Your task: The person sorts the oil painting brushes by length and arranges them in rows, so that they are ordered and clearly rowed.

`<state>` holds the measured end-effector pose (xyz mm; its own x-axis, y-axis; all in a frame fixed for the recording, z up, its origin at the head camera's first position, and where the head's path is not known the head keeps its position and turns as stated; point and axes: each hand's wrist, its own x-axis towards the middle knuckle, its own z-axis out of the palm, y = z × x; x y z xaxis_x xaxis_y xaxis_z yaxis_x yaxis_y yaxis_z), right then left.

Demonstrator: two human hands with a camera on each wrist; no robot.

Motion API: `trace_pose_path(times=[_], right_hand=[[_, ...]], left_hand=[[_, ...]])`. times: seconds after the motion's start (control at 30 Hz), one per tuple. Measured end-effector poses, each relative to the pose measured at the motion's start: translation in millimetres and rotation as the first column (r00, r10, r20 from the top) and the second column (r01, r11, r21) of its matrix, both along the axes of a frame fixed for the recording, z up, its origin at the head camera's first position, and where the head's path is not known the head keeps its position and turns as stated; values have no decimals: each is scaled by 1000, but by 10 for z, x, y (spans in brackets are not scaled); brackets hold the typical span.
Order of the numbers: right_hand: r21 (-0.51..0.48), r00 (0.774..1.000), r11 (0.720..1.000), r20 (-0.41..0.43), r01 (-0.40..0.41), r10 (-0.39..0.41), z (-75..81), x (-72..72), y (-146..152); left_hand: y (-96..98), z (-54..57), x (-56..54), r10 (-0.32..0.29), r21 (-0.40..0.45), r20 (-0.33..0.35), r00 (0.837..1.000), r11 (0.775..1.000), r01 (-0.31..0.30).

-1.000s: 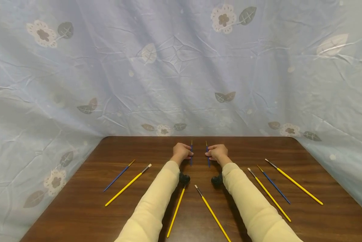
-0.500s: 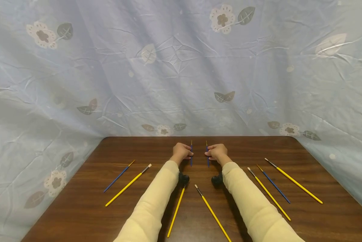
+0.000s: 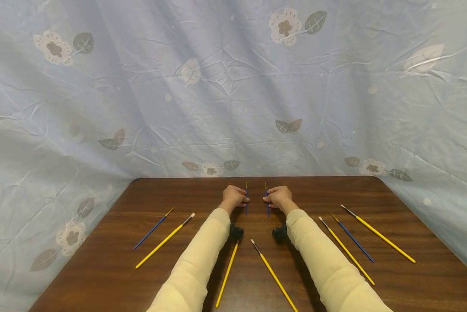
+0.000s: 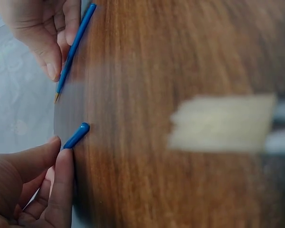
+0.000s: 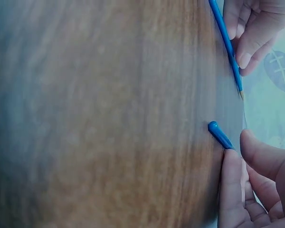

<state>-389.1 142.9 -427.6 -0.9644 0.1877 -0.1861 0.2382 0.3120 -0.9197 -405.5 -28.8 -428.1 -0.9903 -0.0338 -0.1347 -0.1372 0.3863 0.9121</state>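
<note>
At the far middle of the table (image 3: pixel 202 193), my left hand (image 3: pixel 233 196) pinches a slim blue paintbrush (image 3: pixel 247 210) between thumb and fingers. Across a small gap, my right hand (image 3: pixel 280 197) holds a second blue paintbrush (image 3: pixel 267 210) the same way. Both brushes stand nearly parallel, with their yellowish bristle tips toward the far edge. The left wrist view shows the rounded handle end (image 4: pixel 78 135) of the left brush poking out between thumb and forefinger. In the right wrist view, the right brush's handle end (image 5: pixel 219 134) sticks out likewise.
Two yellow brushes, one on the left (image 3: pixel 228 273) and one on the right (image 3: pixel 274 275), lie between the forearms. A blue brush (image 3: pixel 151 229) and a yellow brush (image 3: pixel 163 242) lie at left. At right lie several more, including a blue one (image 3: pixel 354 239). A patterned curtain (image 3: pixel 233 108) hangs behind.
</note>
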Motion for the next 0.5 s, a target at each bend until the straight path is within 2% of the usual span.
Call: trace_pose_path(times=[0.2, 0.33, 0.5], right_hand=[[-30, 1000, 999, -4, -24, 24, 3, 24, 24], [-70, 997, 995, -13, -77, 76, 85, 109, 50], [-85, 991, 987, -22, -134, 133, 169, 173, 115]], left_hand=[[-21, 32, 26, -23, -21, -10, 1000, 1000, 23], [-57, 85, 60, -44, -45, -13, 999, 998, 43], [-147, 132, 109, -86, -26, -29, 996, 996, 85]])
